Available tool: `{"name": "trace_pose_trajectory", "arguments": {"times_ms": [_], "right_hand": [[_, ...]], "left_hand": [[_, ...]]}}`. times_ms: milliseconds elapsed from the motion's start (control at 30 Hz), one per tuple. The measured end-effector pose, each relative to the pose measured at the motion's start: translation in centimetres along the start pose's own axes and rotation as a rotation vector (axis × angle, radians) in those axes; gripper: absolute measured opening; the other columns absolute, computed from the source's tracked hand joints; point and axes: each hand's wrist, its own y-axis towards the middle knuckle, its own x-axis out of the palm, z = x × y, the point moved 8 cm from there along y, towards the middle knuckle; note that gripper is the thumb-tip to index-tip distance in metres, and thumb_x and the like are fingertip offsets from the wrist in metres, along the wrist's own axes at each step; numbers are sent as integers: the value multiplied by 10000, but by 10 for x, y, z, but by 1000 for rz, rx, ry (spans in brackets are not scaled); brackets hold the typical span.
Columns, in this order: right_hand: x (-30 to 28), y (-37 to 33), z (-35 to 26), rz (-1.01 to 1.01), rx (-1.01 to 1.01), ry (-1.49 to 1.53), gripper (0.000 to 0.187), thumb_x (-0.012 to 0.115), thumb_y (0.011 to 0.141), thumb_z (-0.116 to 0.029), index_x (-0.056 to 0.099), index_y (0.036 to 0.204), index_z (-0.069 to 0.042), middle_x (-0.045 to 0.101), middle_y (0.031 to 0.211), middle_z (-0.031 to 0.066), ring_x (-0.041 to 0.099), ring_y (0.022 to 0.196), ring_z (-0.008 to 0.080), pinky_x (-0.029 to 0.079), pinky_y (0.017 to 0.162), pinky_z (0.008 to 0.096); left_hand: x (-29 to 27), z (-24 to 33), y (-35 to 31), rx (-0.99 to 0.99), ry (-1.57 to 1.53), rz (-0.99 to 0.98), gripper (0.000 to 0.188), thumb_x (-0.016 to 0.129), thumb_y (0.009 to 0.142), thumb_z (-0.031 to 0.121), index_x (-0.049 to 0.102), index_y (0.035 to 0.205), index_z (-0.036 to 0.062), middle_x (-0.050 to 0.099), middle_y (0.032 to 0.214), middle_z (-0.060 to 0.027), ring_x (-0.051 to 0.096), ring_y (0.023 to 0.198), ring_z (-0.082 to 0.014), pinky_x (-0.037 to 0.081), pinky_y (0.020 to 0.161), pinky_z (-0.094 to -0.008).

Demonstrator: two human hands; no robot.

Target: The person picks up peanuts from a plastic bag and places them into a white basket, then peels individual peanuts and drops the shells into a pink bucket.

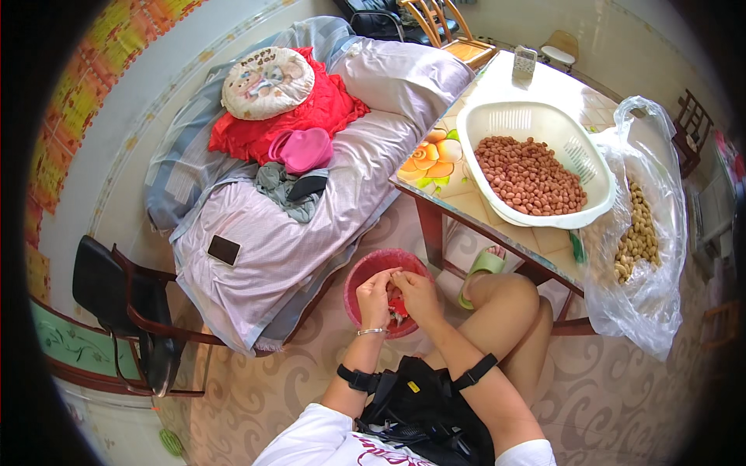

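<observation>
My left hand (374, 301) and my right hand (416, 297) meet at their fingertips above a red basin (386, 258) on the floor. The fingers of both are closed in a pinch; whatever lies between them is hidden. Inside the basin, partly covered by my hands, some red and white material shows. On the table to my right stands a white plastic basket (475, 124) of reddish-skinned shelled peanuts (528, 177). Beside it, a clear plastic bag (649, 314) holds unshelled peanuts (637, 233) and hangs over the table's edge.
A sheet-covered sofa (311, 256) to the left carries a round cushion (268, 84), a pink pouch-like item (301, 150) and a dark phone (224, 250). A black chair (109, 291) stands at far left. The table (458, 203) closely borders my right leg.
</observation>
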Motion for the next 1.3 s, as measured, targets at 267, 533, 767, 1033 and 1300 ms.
{"name": "trace_pose_trajectory", "arguments": {"times_ms": [267, 533, 767, 1033, 1300], "right_hand": [[5, 8, 25, -46, 91, -36, 320, 479, 883, -228, 605, 778, 47, 596, 662, 39, 525, 584, 86, 410, 550, 234], [1, 6, 23, 17, 44, -213, 318, 483, 882, -243, 613, 784, 30, 620, 676, 61, 561, 602, 104, 430, 561, 252], [-5, 0, 7, 71, 6, -327, 299, 507, 856, -265, 626, 811, 5, 631, 686, 99, 589, 611, 137, 439, 572, 282], [-6, 2, 8, 81, -21, -509, 285, 494, 856, -244, 628, 835, 6, 634, 718, 127, 609, 633, 187, 447, 588, 304], [2, 7, 17, -7, 23, -395, 282, 499, 856, -262, 642, 867, -19, 641, 729, 111, 609, 628, 185, 444, 574, 310]], "left_hand": [[-9, -12, 3, -4, -2, 32, 222, 500, 833, 104, 633, 911, -56, 625, 823, -67, 548, 637, -83, 429, 552, -180], [-10, -14, 0, -15, 3, 46, 215, 483, 836, 79, 639, 884, -62, 634, 838, -91, 593, 691, -121, 496, 615, -223], [-6, -14, -1, -7, 16, 74, 224, 494, 805, 99, 653, 877, -42, 611, 744, -28, 464, 546, -47, 330, 480, -161], [-12, -27, 1, -68, -40, 76, 268, 414, 790, 38, 637, 899, -62, 624, 832, -91, 576, 661, -121, 471, 601, -209], [-15, -26, 3, -49, -44, 0, 326, 360, 772, 46, 628, 929, -56, 617, 865, -86, 573, 731, -121, 453, 638, -198]]}}
